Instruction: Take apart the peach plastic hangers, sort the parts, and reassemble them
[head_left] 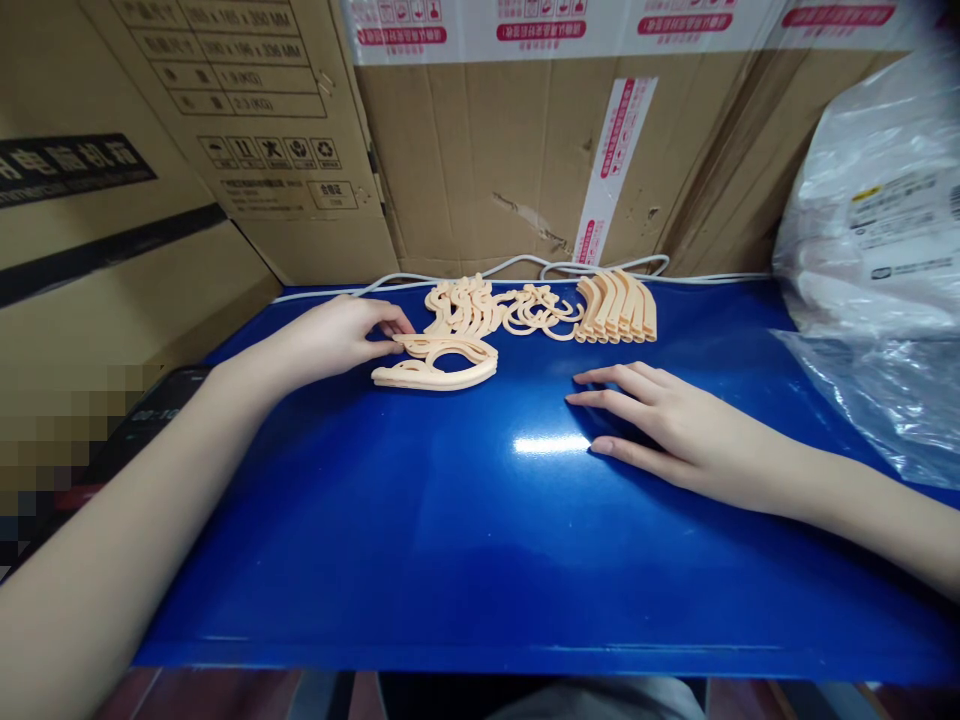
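My left hand [356, 332] is closed at the left end of a peach-coloured folded plastic hanger [469, 347], its thumb and fingertips pinching the tip. A similar folded hanger [435, 380] lies just in front, touching or nearly touching it. My right hand [660, 415] rests palm down on the blue table [450, 520], fingers stretched out and apart, holding nothing. Behind the hangers lies a pile of wavy hanger parts [461, 305]. Loose hooks [536, 312] are heaped in the middle, and to their right several curved hanger arms [616, 308] stand in a row.
Cardboard boxes [480, 150] wall off the back and left. A white cable [517, 262] runs along the table's rear edge. Clear plastic bags [870, 230] sit at the right. A dark device with a lit display [154, 412] lies beyond my left forearm.
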